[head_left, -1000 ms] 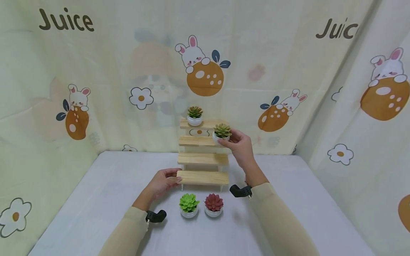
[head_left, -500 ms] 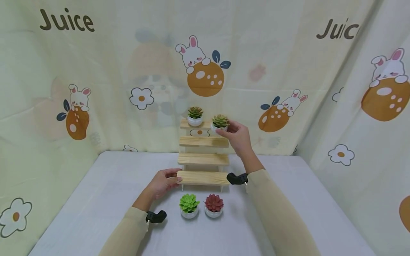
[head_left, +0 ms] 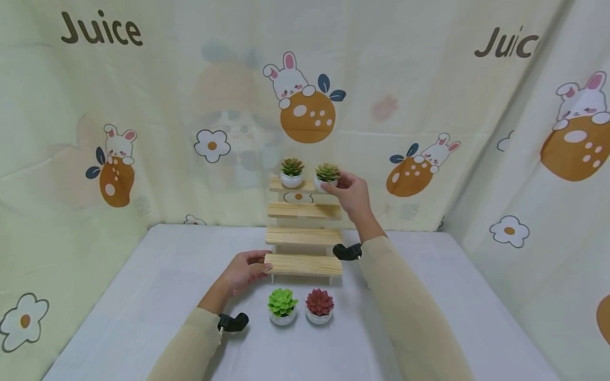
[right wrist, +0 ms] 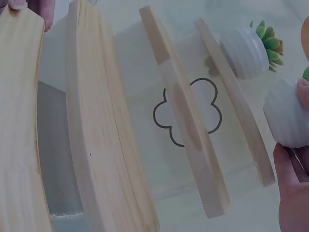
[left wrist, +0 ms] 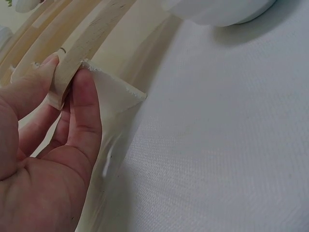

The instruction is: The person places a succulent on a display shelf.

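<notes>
A four-step wooden display stand (head_left: 305, 236) stands on the table against the curtain. My left hand (head_left: 243, 272) pinches the left end of its lowest board (left wrist: 89, 46) between thumb and fingers. My right hand (head_left: 353, 194) holds a green potted succulent (head_left: 327, 172) by its white ribbed pot (right wrist: 285, 113), at the right end of the top board. In the right wrist view a gap shows between this pot and the board. Another potted succulent (head_left: 292, 172) sits on the top board's left half.
In front of the stand, a bright green potted succulent (head_left: 283, 302) and a dark red one (head_left: 319, 302) sit side by side on the white-covered table (head_left: 181, 296). A printed curtain (head_left: 362, 106) hangs behind and along the sides.
My right hand has raised the succulent from near the second-highest board to the top board and drawn it slightly left. My left hand keeps its hold on the lowest board.
</notes>
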A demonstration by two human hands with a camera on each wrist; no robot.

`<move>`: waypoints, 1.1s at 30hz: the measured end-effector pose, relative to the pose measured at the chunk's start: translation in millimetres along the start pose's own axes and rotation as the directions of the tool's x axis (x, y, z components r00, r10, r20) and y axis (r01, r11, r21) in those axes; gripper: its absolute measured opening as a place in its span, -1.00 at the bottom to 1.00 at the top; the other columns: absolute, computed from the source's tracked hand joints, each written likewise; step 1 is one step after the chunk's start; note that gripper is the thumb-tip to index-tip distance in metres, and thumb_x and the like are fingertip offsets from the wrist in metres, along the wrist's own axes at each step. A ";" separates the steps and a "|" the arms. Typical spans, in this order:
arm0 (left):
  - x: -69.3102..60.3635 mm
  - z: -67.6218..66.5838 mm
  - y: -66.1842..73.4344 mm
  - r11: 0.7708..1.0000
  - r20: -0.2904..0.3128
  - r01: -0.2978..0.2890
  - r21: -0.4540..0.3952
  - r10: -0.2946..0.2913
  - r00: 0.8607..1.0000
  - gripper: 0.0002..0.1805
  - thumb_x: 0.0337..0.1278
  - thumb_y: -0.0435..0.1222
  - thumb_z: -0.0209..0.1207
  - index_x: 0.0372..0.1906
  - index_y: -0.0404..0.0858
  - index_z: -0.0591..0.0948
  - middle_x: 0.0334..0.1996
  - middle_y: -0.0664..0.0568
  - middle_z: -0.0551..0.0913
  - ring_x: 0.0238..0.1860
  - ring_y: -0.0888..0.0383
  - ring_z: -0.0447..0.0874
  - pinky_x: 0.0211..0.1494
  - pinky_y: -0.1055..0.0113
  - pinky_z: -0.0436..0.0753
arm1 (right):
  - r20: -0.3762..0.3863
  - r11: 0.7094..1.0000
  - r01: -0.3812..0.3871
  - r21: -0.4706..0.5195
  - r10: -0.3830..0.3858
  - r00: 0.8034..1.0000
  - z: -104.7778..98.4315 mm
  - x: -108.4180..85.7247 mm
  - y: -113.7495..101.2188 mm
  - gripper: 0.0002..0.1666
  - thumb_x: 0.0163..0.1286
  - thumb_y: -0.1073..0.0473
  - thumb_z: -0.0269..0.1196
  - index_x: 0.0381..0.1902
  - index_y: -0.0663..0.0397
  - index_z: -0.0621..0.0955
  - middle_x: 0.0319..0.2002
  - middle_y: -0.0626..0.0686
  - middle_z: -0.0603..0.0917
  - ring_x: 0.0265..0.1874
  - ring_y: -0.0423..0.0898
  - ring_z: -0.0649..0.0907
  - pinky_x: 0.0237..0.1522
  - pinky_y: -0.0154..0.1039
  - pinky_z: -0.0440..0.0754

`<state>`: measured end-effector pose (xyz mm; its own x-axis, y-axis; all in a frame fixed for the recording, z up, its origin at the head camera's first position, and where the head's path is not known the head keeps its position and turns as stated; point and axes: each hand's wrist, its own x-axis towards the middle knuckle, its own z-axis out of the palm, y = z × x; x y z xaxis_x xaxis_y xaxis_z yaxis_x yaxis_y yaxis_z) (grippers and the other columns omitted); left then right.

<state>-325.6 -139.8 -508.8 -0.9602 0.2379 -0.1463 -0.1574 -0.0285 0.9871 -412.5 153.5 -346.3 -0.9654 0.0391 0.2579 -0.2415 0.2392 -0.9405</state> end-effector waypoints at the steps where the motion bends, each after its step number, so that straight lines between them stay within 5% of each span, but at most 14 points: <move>1: -0.2 0.3 0.5 1.000 -0.002 0.001 0.000 -0.001 1.000 -0.45 0.27 -0.47 0.30 0.35 -0.44 0.50 0.07 -0.18 0.61 -0.09 0.14 0.69 -0.02 0.31 0.76 | 0.000 1.000 0.001 -0.005 -0.001 1.000 0.4 1.5 1.0 -0.28 0.26 0.03 0.51 0.34 0.06 0.59 0.20 0.14 0.68 0.20 0.02 0.63 0.23 -0.08 0.64; 33: -0.3 1.1 5.7 0.999 -0.003 0.013 0.046 -0.013 1.000 -0.47 0.27 -0.47 0.31 0.34 -0.39 0.53 0.06 -0.16 0.60 -0.10 0.13 0.68 -0.06 0.32 0.76 | -0.142 0.990 0.038 -0.138 -0.058 0.988 13.3 12.9 2.2 -0.45 0.25 0.00 0.52 0.12 0.17 0.72 0.00 0.20 0.77 0.01 0.07 0.73 0.09 -0.02 0.71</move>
<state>-326.0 -139.0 -503.0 -0.9588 0.2353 -0.1595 -0.1595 0.0192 0.9870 -426.8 141.7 -348.0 -0.9259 0.1630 0.3408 -0.2621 0.3725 -0.8902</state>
